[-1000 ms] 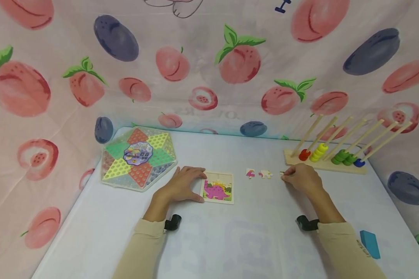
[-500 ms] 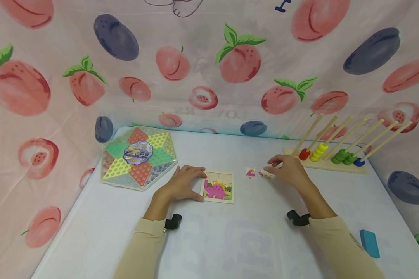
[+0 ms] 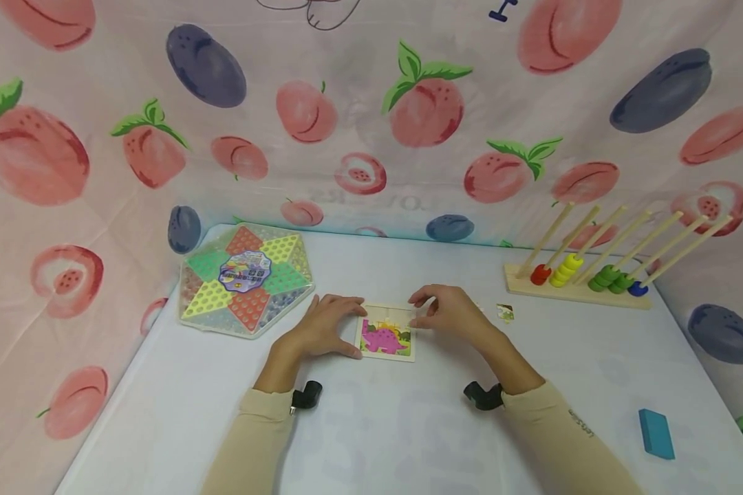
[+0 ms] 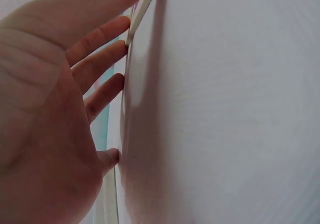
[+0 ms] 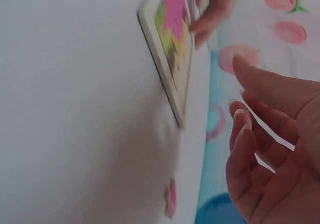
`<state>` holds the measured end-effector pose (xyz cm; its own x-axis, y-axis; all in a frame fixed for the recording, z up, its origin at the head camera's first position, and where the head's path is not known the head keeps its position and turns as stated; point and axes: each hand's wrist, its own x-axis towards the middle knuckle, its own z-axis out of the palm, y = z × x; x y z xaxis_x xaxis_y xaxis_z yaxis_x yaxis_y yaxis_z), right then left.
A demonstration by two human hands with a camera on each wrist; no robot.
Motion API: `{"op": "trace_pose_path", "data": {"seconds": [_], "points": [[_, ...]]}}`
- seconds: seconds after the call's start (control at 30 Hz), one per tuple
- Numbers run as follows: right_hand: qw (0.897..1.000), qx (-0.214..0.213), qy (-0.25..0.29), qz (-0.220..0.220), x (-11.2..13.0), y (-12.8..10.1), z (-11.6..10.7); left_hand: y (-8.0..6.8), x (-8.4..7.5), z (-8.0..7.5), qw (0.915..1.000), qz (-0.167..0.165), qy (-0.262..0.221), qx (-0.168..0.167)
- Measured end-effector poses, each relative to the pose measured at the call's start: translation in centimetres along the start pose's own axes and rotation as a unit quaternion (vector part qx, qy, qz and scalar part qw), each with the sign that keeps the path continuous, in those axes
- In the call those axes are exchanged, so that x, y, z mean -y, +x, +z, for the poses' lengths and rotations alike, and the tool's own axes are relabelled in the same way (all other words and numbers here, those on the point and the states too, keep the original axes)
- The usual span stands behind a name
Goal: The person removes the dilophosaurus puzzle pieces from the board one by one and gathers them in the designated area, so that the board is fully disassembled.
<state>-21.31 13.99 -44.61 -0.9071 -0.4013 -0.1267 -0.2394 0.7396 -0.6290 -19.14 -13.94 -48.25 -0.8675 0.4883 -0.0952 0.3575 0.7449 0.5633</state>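
A small wooden jigsaw puzzle (image 3: 385, 340) with a pink dinosaur lies flat in its pale frame, bare wood showing along its top. My left hand (image 3: 325, 326) holds the frame's left side, thumb at the near corner and fingers at the far one. Beside the frame's right edge hovers my right hand (image 3: 457, 313), fingers loosely bent; in the right wrist view, nothing shows between its thumb (image 5: 267, 87) and fingers. Below it in that view, a pink puzzle piece (image 5: 172, 198) lies on the table. Another loose piece (image 3: 505, 313) lies farther right; the middle one is mostly hidden.
A star-patterned Chinese checkers board (image 3: 248, 278) lies at the back left. At the back right stands a wooden bead rack (image 3: 578, 294) with upright rods and coloured beads. A blue block (image 3: 656, 433) lies at the right. Fruit-print cloth (image 3: 347, 103) hangs behind the table.
My right hand has let go of the rightmost puzzle piece and moved left, over the other pieces, to the puzzle's right edge. The left hand and the puzzle have stayed put.
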Motion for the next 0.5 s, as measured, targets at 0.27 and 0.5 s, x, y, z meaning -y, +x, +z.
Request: {"op": "trace_pose_path", "data": {"seconds": [0.27,0.5], "points": [[0.996,0.053,-0.006,-0.065,1.9,0.8,2.8,0.0,0.2,0.3,1.0,-0.003,-0.005,-0.004],[0.993,0.061,-0.037,-0.089,2.9,1.8,4.0,-0.1,0.2,0.0,0.9999,0.005,-0.007,-0.006]]}}
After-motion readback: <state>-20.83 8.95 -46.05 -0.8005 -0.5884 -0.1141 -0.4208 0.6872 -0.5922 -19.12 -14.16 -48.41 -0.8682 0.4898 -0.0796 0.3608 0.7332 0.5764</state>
